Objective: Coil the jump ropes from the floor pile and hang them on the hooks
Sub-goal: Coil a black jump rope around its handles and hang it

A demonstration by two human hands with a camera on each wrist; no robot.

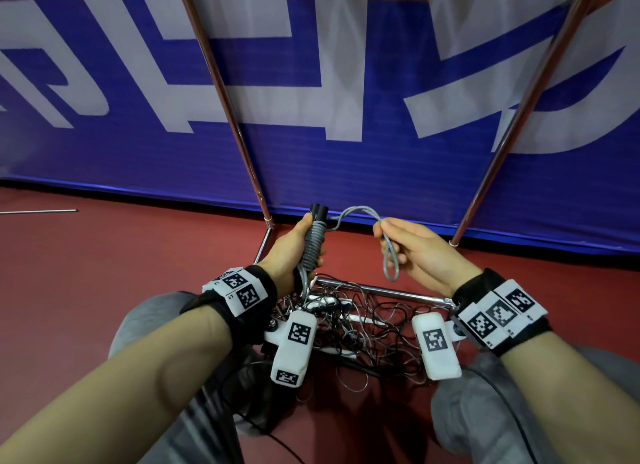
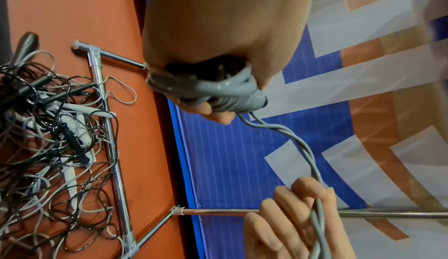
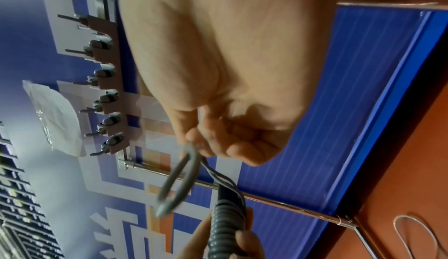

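My left hand (image 1: 294,249) grips a grey jump rope bundle (image 1: 311,244), its cord wound in tight turns round the black handles (image 1: 318,210), held upright. From the top of the bundle a doubled grey tail (image 1: 356,210) arcs right to my right hand (image 1: 408,252), which pinches it. Below that pinch hangs a short loop (image 1: 391,266). In the left wrist view the bundle (image 2: 230,94) sits in my fist. The tangled pile of black, grey and white ropes (image 1: 363,328) lies on the floor beneath my wrists. The right wrist view shows the hook rack (image 3: 106,90) high on the stand.
The chrome stand has two slanting poles (image 1: 228,107) and a floor bar (image 1: 388,292) across the pile. A blue banner (image 1: 311,152) stands behind it. Red floor (image 1: 104,256) spreads to the left. My knees in grey trousers (image 1: 485,411) flank the pile.
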